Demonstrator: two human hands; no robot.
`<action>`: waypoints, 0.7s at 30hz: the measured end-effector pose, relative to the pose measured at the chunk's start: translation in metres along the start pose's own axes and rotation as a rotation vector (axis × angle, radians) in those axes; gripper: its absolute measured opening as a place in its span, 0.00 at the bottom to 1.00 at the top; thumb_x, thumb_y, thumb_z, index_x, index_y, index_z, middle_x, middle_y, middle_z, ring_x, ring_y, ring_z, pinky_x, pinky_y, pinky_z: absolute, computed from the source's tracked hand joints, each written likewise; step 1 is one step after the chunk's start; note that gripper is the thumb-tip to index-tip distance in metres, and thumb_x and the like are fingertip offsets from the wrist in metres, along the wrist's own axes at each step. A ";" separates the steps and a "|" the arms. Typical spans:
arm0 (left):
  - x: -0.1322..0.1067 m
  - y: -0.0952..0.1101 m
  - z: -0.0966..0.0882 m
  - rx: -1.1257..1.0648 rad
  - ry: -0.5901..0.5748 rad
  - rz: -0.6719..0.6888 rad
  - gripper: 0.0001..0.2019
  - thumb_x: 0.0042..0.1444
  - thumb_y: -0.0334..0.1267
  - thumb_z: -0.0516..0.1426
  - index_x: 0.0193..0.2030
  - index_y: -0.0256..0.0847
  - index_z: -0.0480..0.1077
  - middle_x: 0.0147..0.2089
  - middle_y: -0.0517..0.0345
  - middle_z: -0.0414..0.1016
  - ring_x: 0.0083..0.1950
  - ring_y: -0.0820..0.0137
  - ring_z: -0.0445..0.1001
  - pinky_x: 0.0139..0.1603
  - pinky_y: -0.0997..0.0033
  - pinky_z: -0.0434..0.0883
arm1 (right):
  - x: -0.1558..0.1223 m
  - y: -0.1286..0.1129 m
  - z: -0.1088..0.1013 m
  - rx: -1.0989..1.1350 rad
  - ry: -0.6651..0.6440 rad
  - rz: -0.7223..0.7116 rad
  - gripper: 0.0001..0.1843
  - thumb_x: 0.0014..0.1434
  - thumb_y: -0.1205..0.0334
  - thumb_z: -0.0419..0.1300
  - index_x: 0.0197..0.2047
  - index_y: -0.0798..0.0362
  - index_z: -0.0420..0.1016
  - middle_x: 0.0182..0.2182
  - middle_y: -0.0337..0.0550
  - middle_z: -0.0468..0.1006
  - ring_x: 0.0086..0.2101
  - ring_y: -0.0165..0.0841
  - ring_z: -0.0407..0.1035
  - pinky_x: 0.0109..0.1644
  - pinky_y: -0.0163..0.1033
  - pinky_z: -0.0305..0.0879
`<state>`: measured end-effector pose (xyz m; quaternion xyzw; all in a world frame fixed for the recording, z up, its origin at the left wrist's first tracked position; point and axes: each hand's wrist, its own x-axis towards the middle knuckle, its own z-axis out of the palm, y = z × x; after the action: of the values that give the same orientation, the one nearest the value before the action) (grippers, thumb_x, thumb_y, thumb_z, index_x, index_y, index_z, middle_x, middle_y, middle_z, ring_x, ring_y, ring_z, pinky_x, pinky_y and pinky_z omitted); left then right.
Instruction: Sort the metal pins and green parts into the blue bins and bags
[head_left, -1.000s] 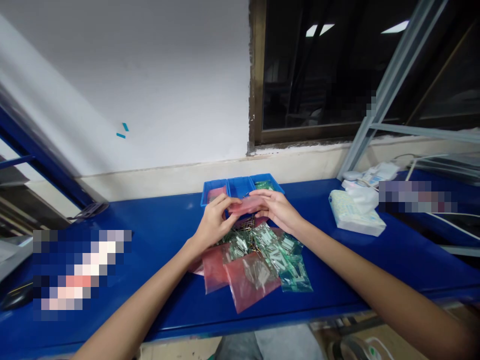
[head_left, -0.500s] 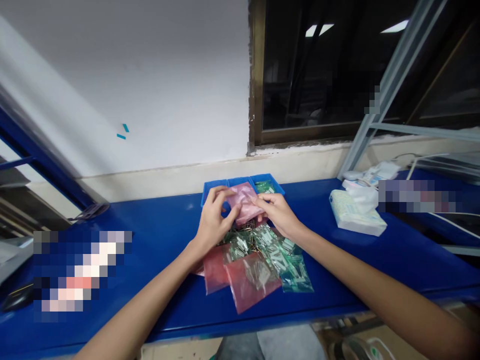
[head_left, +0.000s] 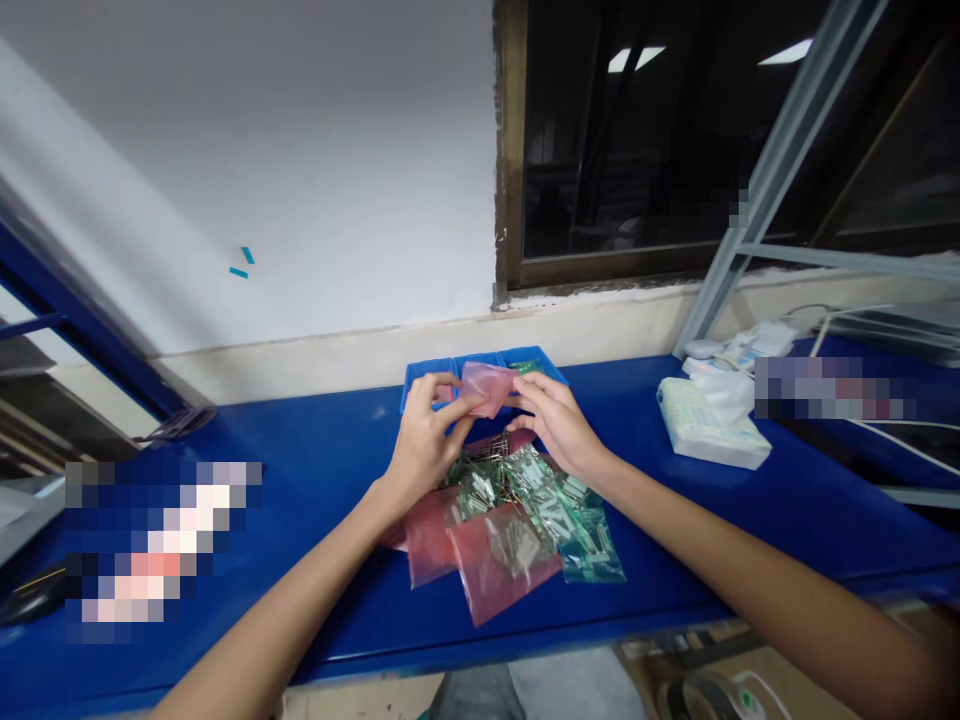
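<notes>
Two-handed pinch on bag [head_left: 487, 386], mid-frame over trays [head_left: 420, 372]: left hand [head_left: 424, 445] & right hand [head_left: 556, 428] each grasp an edge. Step: prob. working bag's mouth; parting it wants opposed pulls.

A packing workshop is shown by a blue desk [head_left: 750, 500], small part trays [head_left: 480, 365] and bagged metal pins [head_left: 517, 545]

A tissue pack [head_left: 709, 432] lies on the blue table [head_left: 300, 470] at right, white cables [head_left: 814, 318] just behind it. Above is a dark window [head_left: 637, 150]. Two teal tape bits [head_left: 241, 262] stick on the white wall [head_left: 337, 150].
</notes>
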<state>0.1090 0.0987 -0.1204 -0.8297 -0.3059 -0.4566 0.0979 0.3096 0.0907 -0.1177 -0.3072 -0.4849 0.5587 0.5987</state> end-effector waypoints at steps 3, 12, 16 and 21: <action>0.004 -0.003 -0.004 -0.170 -0.006 -0.084 0.13 0.60 0.26 0.56 0.42 0.46 0.79 0.56 0.50 0.65 0.59 0.59 0.67 0.56 0.52 0.70 | 0.004 0.000 -0.006 0.016 0.053 0.076 0.18 0.52 0.53 0.71 0.41 0.49 0.71 0.36 0.39 0.77 0.33 0.30 0.73 0.32 0.34 0.72; 0.005 -0.010 0.005 -0.780 -0.050 -0.569 0.16 0.64 0.35 0.51 0.58 0.42 0.67 0.41 0.53 0.77 0.41 0.64 0.78 0.45 0.59 0.75 | 0.001 0.005 -0.004 -0.045 -0.079 0.156 0.21 0.49 0.62 0.71 0.46 0.50 0.72 0.31 0.40 0.77 0.30 0.33 0.75 0.37 0.40 0.72; 0.005 -0.007 0.008 -0.925 -0.101 -0.747 0.22 0.65 0.45 0.54 0.62 0.39 0.60 0.35 0.53 0.77 0.34 0.63 0.80 0.37 0.64 0.75 | 0.001 0.007 -0.001 0.028 0.011 0.118 0.19 0.48 0.63 0.72 0.42 0.51 0.72 0.34 0.42 0.79 0.34 0.34 0.76 0.40 0.40 0.72; 0.007 -0.006 0.008 -0.814 -0.091 -0.718 0.24 0.56 0.39 0.62 0.59 0.38 0.68 0.41 0.51 0.78 0.36 0.68 0.76 0.36 0.68 0.74 | 0.000 0.006 -0.001 -0.030 -0.080 0.136 0.20 0.49 0.60 0.72 0.44 0.52 0.74 0.38 0.45 0.79 0.35 0.34 0.75 0.38 0.38 0.71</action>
<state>0.1137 0.1094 -0.1197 -0.6627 -0.3725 -0.5065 -0.4069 0.3078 0.0921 -0.1236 -0.3260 -0.4948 0.6024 0.5348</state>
